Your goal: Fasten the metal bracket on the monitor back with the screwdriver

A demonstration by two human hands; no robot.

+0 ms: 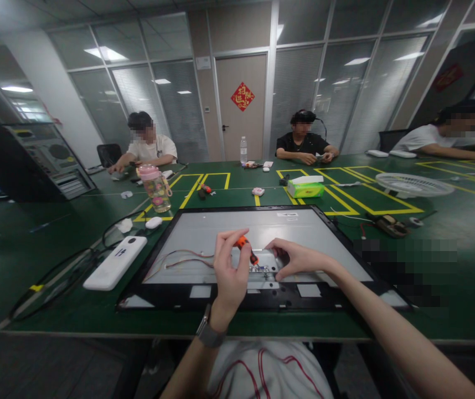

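Table: green (329,324), marked with yellow tape; three people sit at its far side, one in white (160,147) at left, one in black (304,147) at centre, one in white (424,136) at right.
Tower: a dark computer case (38,160) standing at the table's left.
Panel: a black-framed grey sheet (196,230), lying flat at the near edge of the table, directly before the worker.
Right hand: (298,257) half open, thumb and fingers curved apart at the right side of the board; from here I cannot tell whether the fingertips touch it.
Left hand: (231,266) closed about the screwdriver, thumb against fingers; a watch (210,332) circles the wrist.
Power bank: white (115,263), inked on top, lying left of the panel.
Screwdriver: orange and black (242,244), tilted, lower end at the board; contact cannot be made out.
Board: small (260,270), on the panel near its front edge, between the hands.
Wires: thin strands (187,255), crossing the panel leftward.
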